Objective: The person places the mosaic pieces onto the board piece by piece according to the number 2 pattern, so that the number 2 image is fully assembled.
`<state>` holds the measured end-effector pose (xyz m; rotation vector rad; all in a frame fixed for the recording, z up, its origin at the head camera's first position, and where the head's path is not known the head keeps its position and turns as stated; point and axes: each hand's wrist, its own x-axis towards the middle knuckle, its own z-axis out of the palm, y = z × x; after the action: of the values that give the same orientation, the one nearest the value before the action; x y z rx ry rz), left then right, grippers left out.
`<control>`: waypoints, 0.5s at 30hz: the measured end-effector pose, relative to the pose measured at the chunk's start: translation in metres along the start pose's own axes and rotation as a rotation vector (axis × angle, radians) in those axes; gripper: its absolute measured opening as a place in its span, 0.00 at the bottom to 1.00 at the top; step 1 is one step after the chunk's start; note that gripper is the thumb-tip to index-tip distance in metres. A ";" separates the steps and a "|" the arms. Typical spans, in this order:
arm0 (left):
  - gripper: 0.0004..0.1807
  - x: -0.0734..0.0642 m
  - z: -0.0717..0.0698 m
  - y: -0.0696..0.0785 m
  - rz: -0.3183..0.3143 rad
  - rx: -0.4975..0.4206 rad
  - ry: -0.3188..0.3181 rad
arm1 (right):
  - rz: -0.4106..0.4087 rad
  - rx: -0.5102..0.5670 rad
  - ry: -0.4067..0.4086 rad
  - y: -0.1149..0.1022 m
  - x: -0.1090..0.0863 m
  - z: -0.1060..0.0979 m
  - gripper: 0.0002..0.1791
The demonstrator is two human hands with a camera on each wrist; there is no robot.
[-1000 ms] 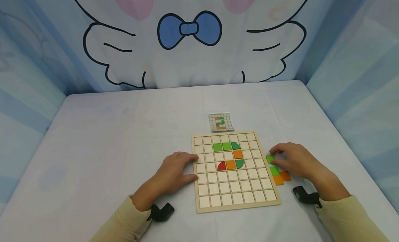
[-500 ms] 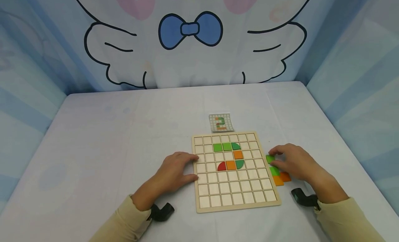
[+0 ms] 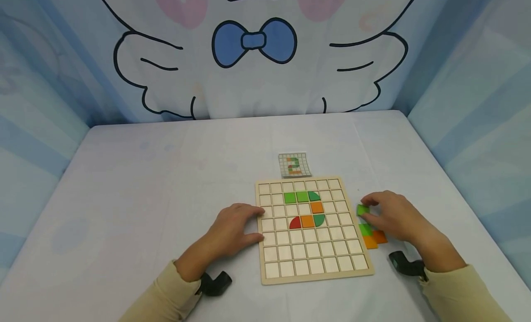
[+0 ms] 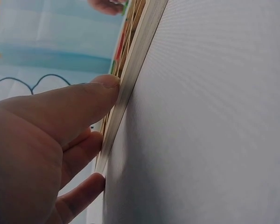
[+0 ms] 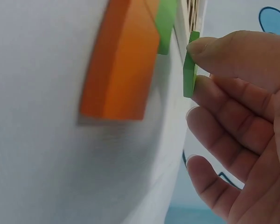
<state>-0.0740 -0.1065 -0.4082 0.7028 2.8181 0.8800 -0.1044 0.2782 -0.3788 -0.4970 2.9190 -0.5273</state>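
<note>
Since the earlier frame, one green tile (image 3: 363, 210) has shifted slightly right, away from the board (image 3: 317, 276), pinched between thumb and forefinger of the right hand (image 3: 392, 213); its other fingers are loosely bent. It now shows just beside the board's right edge, tilted and seemingly off the cloth. Nearer, a second green tile (image 3: 365, 229) and two orange tiles (image 3: 379, 236) lie by that edge. The left hand (image 3: 232, 229) touches the board's left edge with thumb and fingers spread. Picking up a tile looks to be the step in hand. Judging by the card (image 3: 295, 164) at the far side, the next move calls for carrying it left over the rim and lowering it squarely into an unfilled cell, probably near the red piece (image 3: 295, 223).
</note>
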 end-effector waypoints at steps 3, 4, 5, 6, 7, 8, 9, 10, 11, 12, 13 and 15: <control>0.28 0.000 0.000 0.000 -0.002 0.000 0.000 | 0.006 0.017 0.008 -0.002 -0.001 -0.001 0.18; 0.28 0.000 0.000 0.000 -0.002 -0.003 0.000 | 0.008 0.025 0.010 -0.003 -0.001 -0.001 0.18; 0.28 0.000 0.000 0.000 -0.002 -0.007 0.001 | 0.007 0.031 0.013 -0.005 -0.002 -0.002 0.18; 0.28 0.000 0.000 0.000 -0.002 -0.007 0.000 | 0.007 0.037 0.015 -0.006 -0.002 -0.002 0.18; 0.28 0.000 0.000 0.000 -0.001 -0.009 0.000 | 0.005 0.041 0.016 -0.008 -0.002 -0.002 0.18; 0.29 0.000 0.000 0.000 -0.002 -0.010 -0.001 | 0.002 0.045 0.019 -0.010 -0.002 -0.003 0.18; 0.29 0.000 0.000 0.000 -0.002 -0.010 -0.002 | -0.001 0.047 0.022 -0.012 -0.003 -0.003 0.18; 0.29 0.000 0.000 0.000 -0.002 -0.012 -0.003 | -0.006 0.046 0.026 -0.015 -0.003 -0.003 0.18; 0.29 0.000 0.001 0.000 -0.002 -0.011 -0.003 | -0.012 0.045 0.030 -0.017 -0.003 -0.003 0.18; 0.29 0.000 0.000 0.000 -0.002 -0.010 -0.003 | -0.014 0.043 0.033 -0.019 -0.003 -0.003 0.17; 0.29 0.000 0.000 0.000 0.003 -0.009 -0.002 | -0.016 0.042 0.035 -0.021 -0.004 -0.004 0.18; 0.29 0.000 0.000 0.000 0.006 -0.008 0.000 | -0.021 0.040 0.038 -0.026 -0.004 -0.004 0.17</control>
<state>-0.0737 -0.1068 -0.4088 0.7102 2.8126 0.8921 -0.0942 0.2581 -0.3654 -0.5190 2.9360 -0.6033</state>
